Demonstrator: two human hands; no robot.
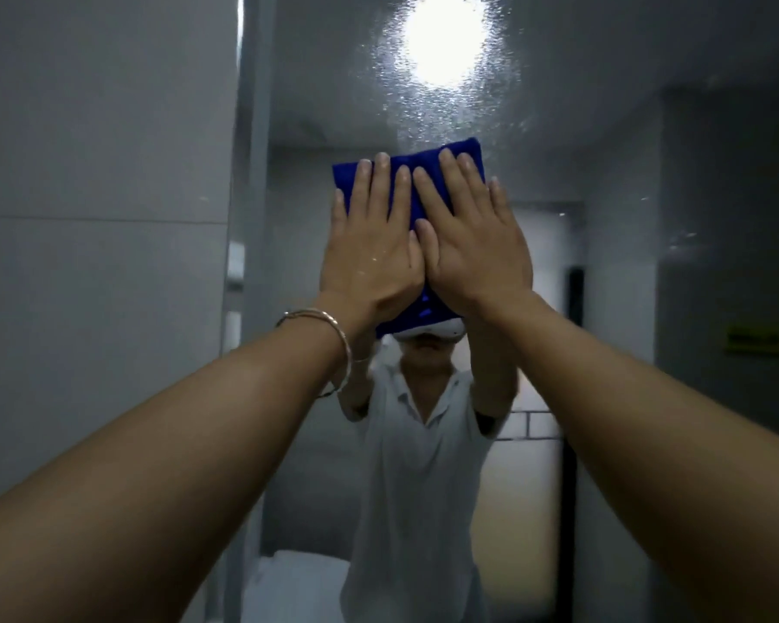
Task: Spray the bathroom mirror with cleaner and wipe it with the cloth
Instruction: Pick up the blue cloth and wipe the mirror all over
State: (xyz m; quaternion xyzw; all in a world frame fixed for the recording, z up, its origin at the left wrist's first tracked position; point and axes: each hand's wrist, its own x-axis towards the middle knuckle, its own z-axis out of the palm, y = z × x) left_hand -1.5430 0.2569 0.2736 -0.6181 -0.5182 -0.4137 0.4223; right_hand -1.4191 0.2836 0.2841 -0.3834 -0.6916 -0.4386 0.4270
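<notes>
A folded blue cloth [428, 161] lies flat against the bathroom mirror [603, 128] at about head height. My left hand [369, 254] presses on its left half with straight fingers. My right hand [473, 245] presses on its right half, fingers straight too, thumb next to the left hand. Spray droplets [423, 96] speckle the glass above the cloth, around a bright reflected lamp. The lower part of the cloth is hidden behind both hands. No spray bottle is in view.
A grey tiled wall [100, 218] borders the mirror on the left, past its vertical edge [239, 173]. The glass reflects a person in a white shirt, a doorway and a yellow sign [754, 341]. A bracelet [333, 353] sits on my left wrist.
</notes>
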